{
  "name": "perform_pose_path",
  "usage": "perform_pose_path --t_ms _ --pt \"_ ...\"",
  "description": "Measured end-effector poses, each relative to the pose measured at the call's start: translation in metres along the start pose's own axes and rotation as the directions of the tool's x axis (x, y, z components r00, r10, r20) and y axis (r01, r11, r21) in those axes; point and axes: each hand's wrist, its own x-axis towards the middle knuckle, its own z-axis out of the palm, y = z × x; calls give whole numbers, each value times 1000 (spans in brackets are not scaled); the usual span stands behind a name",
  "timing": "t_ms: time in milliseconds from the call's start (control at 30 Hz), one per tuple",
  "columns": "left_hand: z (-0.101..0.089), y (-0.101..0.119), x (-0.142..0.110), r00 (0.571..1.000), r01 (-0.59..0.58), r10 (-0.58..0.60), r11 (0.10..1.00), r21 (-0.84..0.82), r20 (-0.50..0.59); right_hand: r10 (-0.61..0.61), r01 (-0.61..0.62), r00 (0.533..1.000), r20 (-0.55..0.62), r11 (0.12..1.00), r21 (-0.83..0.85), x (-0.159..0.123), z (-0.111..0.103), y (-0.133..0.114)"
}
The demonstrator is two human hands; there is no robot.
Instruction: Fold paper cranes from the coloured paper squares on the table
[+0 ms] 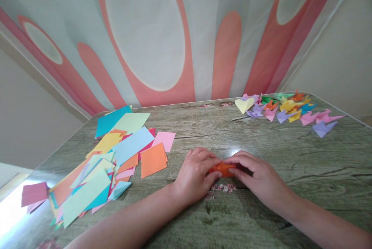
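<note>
A small piece of folded orange paper [223,169] lies low over the wood-grain table, between my two hands. My left hand [197,169] grips its left end, thumb in front and fingers behind. From the other side, my right hand [255,171] pinches the right end between thumb and fingers. The fingers cover much of the paper, so its exact folded shape is hard to make out.
Loose sheets of coloured paper [87,196] spread over the table's left side, with an orange square [153,160] nearest my left hand. Several folded paper birds [322,128] and a pale yellow paper heart [244,105] sit at the back right. A patterned backdrop [145,47] rises behind the table.
</note>
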Motion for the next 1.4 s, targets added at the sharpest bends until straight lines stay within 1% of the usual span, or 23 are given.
perform_pose_path --t_ms 67,167,300,367,467,600,633,700,767,800,833,867,967,1033,1133,1233,1400 --pt "1 0 0 1000 27 -28 998 -52 -6 33 -33 999 -3 999 26 0 1 0" --pt "0 1 1 994 108 -106 974 -198 20 72 -73 997 9 996 58 1 0 -2" --pt "-6 3 5 957 289 -274 888 -359 94 128 -130 991 34 989 73 2 -2 -9" --pt "-9 4 7 945 326 -308 850 -415 112 148 -151 988 51 986 73 2 -3 -11" --pt "-11 6 9 948 315 -298 829 -463 111 161 -165 985 69 984 71 1 -2 -12" --pt "-10 8 9 957 289 -266 834 -470 117 173 -180 982 74 979 94 1 -1 -13" --pt "-10 8 9 960 275 -264 837 -473 93 176 -181 982 63 979 97 1 -1 -14" --pt "-10 6 8 960 241 -280 847 -474 -13 182 -184 983 22 978 99 1 -2 -14" --pt "-9 3 8 942 221 -312 856 -467 -126 196 -192 980 -30 976 102 0 -3 -13" --pt "-9 1 8 933 223 -327 852 -473 -148 204 -197 978 -53 975 104 0 -3 -12" --pt "-9 -1 8 929 231 -340 840 -491 -144 208 -201 976 -70 974 103 0 -4 -12" --pt "-8 -2 8 931 239 -346 819 -521 -118 208 -200 975 -79 974 103 0 -4 -11" --pt "-7 -2 9 943 263 -333 748 -610 -1 191 -183 979 -71 977 107 1 -5 -11" --pt "-7 1 9 944 288 -328 743 -604 47 178 -171 982 -54 979 114 1 -5 -12" --pt "-9 6 9 931 343 -351 761 -551 94 170 -164 984 -46 980 114 2 -5 -14" --pt "-10 10 8 921 377 -371 765 -523 121 169 -164 985 -36 980 109 2 -6 -16" --pt "-5 13 7 921 369 -374 760 -534 104 191 -188 981 -24 977 102 1 -4 -18"
